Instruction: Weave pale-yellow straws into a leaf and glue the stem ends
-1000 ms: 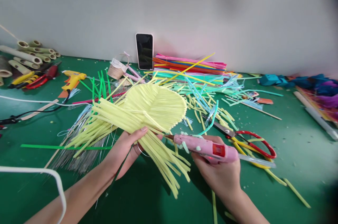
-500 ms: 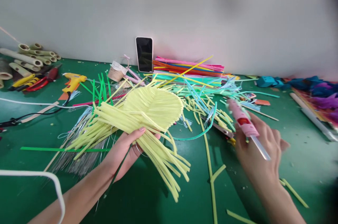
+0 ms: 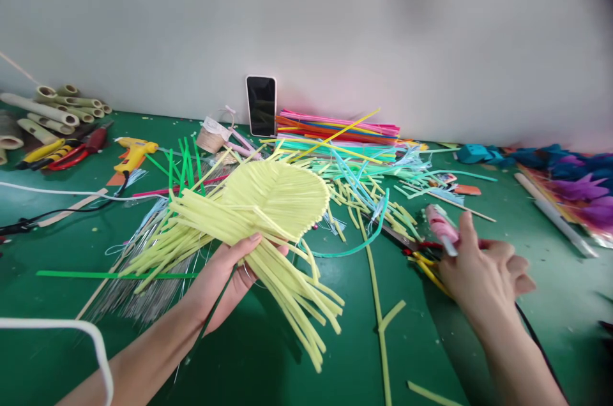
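Note:
My left hand [image 3: 234, 265] is closed around the lower end of a pale yellow-green leaf [image 3: 278, 195] built from pipe cleaners, thumb on top. Its long loose stems fan out below and to the left of the hand. My right hand [image 3: 483, 278] hovers at the right with fingers apart, just behind a pink glue gun [image 3: 440, 224] that has a clear glue stick in its rear. Scissors with yellow and red handles [image 3: 428, 269] lie beside and partly under that hand; whether the fingers touch them is hidden.
Behind the leaf are bundles of coloured pipe cleaners [image 3: 335, 128] and a propped phone [image 3: 262, 106]. At left lie a yellow glue gun [image 3: 136, 152], pliers [image 3: 79, 147], bamboo pieces [image 3: 62, 106] and thin wires [image 3: 153, 291]. A white cable [image 3: 103, 355] crosses the lower left.
My right hand has let go of the pink glue gun, which now rests on the table near the scissors. The fingers have spread; my left hand keeps its hold on the leaf.

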Motion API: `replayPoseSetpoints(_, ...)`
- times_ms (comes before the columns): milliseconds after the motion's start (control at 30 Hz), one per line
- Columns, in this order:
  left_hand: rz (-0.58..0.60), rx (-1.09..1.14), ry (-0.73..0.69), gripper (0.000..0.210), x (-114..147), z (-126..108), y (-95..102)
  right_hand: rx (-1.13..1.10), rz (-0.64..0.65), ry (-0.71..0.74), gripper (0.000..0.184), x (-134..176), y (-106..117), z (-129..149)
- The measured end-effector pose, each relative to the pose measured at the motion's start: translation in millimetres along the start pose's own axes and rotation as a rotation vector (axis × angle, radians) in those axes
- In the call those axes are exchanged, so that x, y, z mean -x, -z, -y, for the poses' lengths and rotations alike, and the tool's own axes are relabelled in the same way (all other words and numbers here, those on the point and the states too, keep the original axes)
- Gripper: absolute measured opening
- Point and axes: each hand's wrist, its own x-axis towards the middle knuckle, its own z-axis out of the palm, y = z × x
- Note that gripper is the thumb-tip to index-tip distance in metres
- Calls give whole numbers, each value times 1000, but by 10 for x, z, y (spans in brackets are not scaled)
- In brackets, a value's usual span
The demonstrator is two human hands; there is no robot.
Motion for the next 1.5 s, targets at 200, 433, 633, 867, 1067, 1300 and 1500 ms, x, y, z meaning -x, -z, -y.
replayPoseSetpoints(200,50,-8,2,40,-5,10,17,-248,-20,74,66,122,267,318)
replayPoseSetpoints(433,-10,-88,63,48,57,72,-64,-1008,478,435,24,669,615,1193)
replayPoseSetpoints(633,56,-139,95,42,108,103,-72,-1092,714,492,19,783,670,1294)
replayPoseSetpoints(867,44,-141,95,51,123,83,-88,-814,511,627,19,645,577,1137)
replayPoseSetpoints(1067,-19,-152,70,57,103,49,-108,-954,582,368,20,675,604,1130)
replayPoseSetpoints(1300,17,-182,96,58,127,107,-98,-1150,945,228,29,814,703,1348)
replayPoseSetpoints(1500,26,-211,77,54,114,84,-87,-1178,879,157,31,764,693,1328)
